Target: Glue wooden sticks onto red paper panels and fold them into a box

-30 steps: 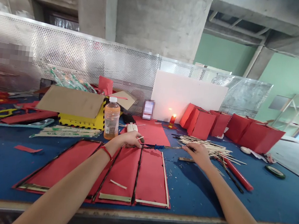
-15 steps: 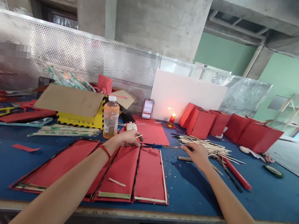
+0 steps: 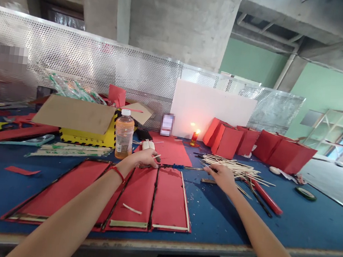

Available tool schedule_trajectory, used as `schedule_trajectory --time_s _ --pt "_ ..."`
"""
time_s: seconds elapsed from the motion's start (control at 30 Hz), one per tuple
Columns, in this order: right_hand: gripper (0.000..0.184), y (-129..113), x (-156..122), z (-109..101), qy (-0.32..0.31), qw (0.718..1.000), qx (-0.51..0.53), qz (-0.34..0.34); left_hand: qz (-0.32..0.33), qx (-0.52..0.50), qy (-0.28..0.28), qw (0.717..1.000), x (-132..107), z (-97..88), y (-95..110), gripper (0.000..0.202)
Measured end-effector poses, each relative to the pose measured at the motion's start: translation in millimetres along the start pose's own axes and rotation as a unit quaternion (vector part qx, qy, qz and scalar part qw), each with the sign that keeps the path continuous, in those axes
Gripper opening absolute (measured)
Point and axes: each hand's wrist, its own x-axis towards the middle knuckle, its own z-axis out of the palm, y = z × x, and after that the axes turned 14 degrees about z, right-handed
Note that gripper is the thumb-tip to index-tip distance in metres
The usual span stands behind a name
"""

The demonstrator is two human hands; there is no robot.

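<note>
Head cam: thin blue-wrapped rod (image 3: 178,167) runs approx. level btwn the hands, by the far edge of the stick-framed red paper panel (image 3: 167,199), which lies nr the near edge of the bench (image 3: 269,248). R hand (image 3: 222,176) pinches the rod's R end; L hand (image 3: 146,157), at its L end, is closed w/ a short pale stick (image 3: 157,156) poking out (can't tell if it grips the rod too). Rod's prob. light, stiff, maybe brittle; best held nr both ends.
</note>
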Motion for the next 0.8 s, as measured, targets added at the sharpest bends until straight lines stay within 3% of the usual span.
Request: schedule_trajectory --time_s 0.27,0.37,0.47,0.53,0.63,0.67,0.7,0.8 --pt "0.052 -1 1 -1 0.065 0.996 0.009 0.061 0.010 -0.019 -0.008 1.000 4 -0.1 -5 0.030" --pt "0.055 10 5 -5 0.137 0.982 0.075 0.109 0.012 -0.019 -0.002 1.000 3 2.4 -5 0.032" --pt "0.053 17 10 -6 0.143 0.963 0.187 0.130 0.010 -0.016 -0.003 1.000 2 3.8 -3 0.034" --pt "0.046 9 10 -4 0.100 0.946 0.273 0.141 0.008 -0.017 -0.005 1.000 0 3.5 -1 0.035" --pt "0.034 -26 9 4 -0.046 0.918 0.362 0.156 0.012 -0.018 -0.004 1.000 -1 2.1 1 0.036" --pt "0.028 -41 8 7 -0.132 0.905 0.379 0.144 0.012 -0.021 -0.005 1.000 -2 1.6 1 0.037" --pt "0.022 -56 8 10 -0.180 0.898 0.380 0.132 0.012 -0.025 -0.004 1.000 -2 1.1 1 0.037" --pt "0.014 -97 12 18 -0.261 0.886 0.368 0.111 0.017 -0.040 0.000 0.999 -1 -0.2 -1 0.035"
